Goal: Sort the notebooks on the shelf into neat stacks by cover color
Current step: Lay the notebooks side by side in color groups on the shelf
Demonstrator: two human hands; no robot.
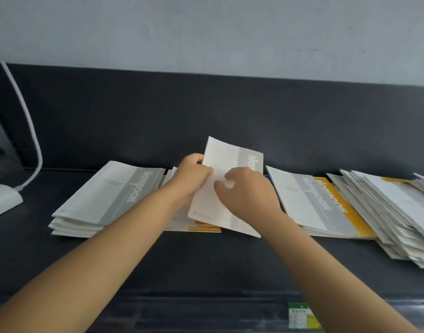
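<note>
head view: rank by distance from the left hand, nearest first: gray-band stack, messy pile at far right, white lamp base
1. gray-band stack, on the shelf just left of the left hand.
2. white lamp base, at the left edge.
3. messy pile, at the right edge, beyond the right hand.

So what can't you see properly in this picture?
- Head view: the yellow-banded notebook pile in the middle; the left hand, right hand and the held grey-banded white notebook cover most of it.
- Head view: the messy fanned heap of notebooks on the right is cut off by the picture's edge.
- Head view: the small green-and-yellow label at the bottom is too blurred to read.
</note>
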